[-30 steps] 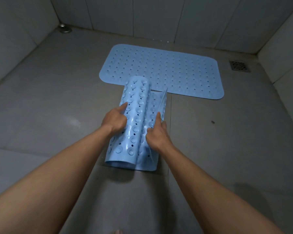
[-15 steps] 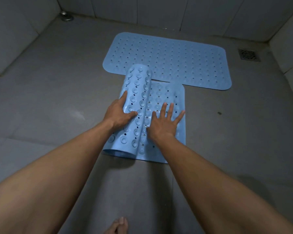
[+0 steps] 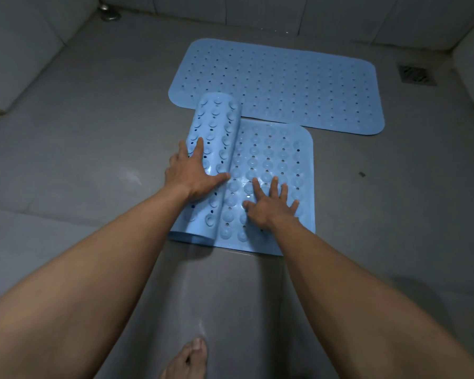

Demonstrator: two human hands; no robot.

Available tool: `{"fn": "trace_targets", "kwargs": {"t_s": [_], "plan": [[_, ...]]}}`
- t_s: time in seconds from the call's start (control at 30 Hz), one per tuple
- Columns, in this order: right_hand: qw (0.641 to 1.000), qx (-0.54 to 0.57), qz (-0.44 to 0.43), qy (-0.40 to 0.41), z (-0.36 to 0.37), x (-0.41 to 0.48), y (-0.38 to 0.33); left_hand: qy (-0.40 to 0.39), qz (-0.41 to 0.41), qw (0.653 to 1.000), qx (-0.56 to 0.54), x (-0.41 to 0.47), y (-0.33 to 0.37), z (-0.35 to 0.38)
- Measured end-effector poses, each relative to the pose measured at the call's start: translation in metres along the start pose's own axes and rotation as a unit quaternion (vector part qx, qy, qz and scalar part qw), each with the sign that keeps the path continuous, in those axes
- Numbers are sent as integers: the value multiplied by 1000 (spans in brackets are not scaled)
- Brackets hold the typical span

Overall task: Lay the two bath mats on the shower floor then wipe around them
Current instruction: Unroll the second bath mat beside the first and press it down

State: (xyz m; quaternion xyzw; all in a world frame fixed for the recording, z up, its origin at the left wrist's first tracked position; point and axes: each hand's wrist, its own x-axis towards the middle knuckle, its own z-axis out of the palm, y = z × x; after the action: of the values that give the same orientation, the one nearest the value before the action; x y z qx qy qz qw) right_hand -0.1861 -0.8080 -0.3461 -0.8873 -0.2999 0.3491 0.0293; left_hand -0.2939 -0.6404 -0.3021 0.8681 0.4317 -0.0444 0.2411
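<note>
One light blue bath mat (image 3: 285,80) lies flat on the grey shower floor near the back wall. A second blue mat (image 3: 274,157) lies just in front of it, half unrolled. Its right part is flat with the suction cups showing upward. Its left part is still a roll (image 3: 216,124). My left hand (image 3: 192,173) rests flat on top of the roll with fingers spread. My right hand (image 3: 271,203) presses palm-down on the flat part, fingers apart. The far end of the roll overlaps the first mat's near edge.
A square floor drain (image 3: 416,74) sits at the back right corner, and a round metal fitting (image 3: 108,14) at the back left. Tiled walls close the floor on three sides. My bare foot (image 3: 188,359) stands at the bottom edge. A small dark speck (image 3: 362,174) lies right of the mats.
The second mat has unrolled further to the right, its flat part widening. My right hand went from gripping the edge to pressing flat; my left hand slid left on the roll.
</note>
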Motion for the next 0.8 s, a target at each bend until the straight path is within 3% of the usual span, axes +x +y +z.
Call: {"fn": "trace_targets", "kwargs": {"t_s": [0.2,0.37,0.5,0.8], "plan": [[999,-7,31,34,-9,-5,31,-18,46,998,-26,-4,9,3],[995,6,16,101,6,-1,3,-12,39,999,-2,-3,12,9],[995,-4,18,98,17,6,5,-22,51,998,43,2,1,8],[995,-17,30,98,12,5,21,12,84,996,33,5,-2,-2]]}}
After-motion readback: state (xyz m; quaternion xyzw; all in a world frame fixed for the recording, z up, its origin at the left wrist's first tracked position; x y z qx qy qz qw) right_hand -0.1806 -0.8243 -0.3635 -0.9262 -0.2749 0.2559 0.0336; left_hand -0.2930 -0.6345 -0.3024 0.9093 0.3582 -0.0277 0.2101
